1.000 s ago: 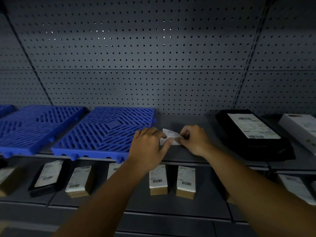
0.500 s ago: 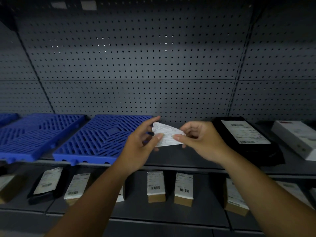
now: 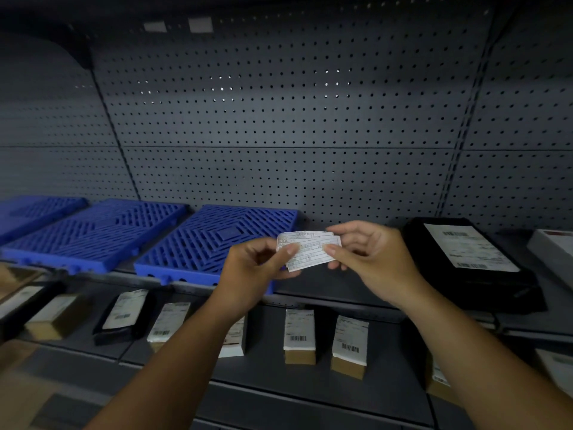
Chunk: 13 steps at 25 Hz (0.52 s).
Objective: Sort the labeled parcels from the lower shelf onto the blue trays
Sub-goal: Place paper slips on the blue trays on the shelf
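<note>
Both hands hold small white paper slips (image 3: 308, 250) in the air above the upper shelf's front edge. My left hand (image 3: 254, 268) pinches their left end, and my right hand (image 3: 369, 259) pinches their right end. Blue slatted trays (image 3: 214, 240) (image 3: 93, 231) lie side by side on the upper shelf, left of my hands. On the lower shelf stand several labeled parcels: brown boxes with white barcode labels (image 3: 299, 335) (image 3: 350, 346) (image 3: 167, 321) and a black pouch (image 3: 124, 315). My left forearm hides part of another parcel (image 3: 234, 338).
A large black parcel with a white label (image 3: 471, 259) lies on the upper shelf to the right, with a white box (image 3: 555, 252) beyond it. Grey pegboard (image 3: 279, 135) backs the shelf. More parcels sit at the lower shelf's far left (image 3: 52, 315) and right (image 3: 437, 380).
The slips were lifted off the upper shelf and now sit higher between both hands, fanned apart. The view has tilted up and shifted left.
</note>
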Each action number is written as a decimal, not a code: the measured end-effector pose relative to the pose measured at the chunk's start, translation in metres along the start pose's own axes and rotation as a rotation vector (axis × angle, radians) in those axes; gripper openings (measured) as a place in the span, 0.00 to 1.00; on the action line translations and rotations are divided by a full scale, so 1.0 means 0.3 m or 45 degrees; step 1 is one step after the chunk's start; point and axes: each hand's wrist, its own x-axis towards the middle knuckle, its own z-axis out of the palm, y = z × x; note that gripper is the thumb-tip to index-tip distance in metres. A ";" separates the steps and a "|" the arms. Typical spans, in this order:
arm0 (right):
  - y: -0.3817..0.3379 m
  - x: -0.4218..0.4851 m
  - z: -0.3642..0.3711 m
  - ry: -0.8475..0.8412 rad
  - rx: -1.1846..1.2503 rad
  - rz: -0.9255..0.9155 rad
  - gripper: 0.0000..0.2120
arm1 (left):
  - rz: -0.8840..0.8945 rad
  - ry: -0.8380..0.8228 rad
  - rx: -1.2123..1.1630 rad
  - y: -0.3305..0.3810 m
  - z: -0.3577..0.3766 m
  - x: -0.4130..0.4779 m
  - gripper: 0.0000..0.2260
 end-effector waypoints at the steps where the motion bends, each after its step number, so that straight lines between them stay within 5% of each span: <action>1: -0.002 -0.008 0.005 -0.007 0.014 -0.007 0.15 | -0.007 0.022 -0.006 0.007 0.000 -0.007 0.09; 13: 0.006 -0.075 0.044 -0.103 0.093 0.017 0.24 | -0.074 0.149 0.055 0.030 -0.027 -0.090 0.06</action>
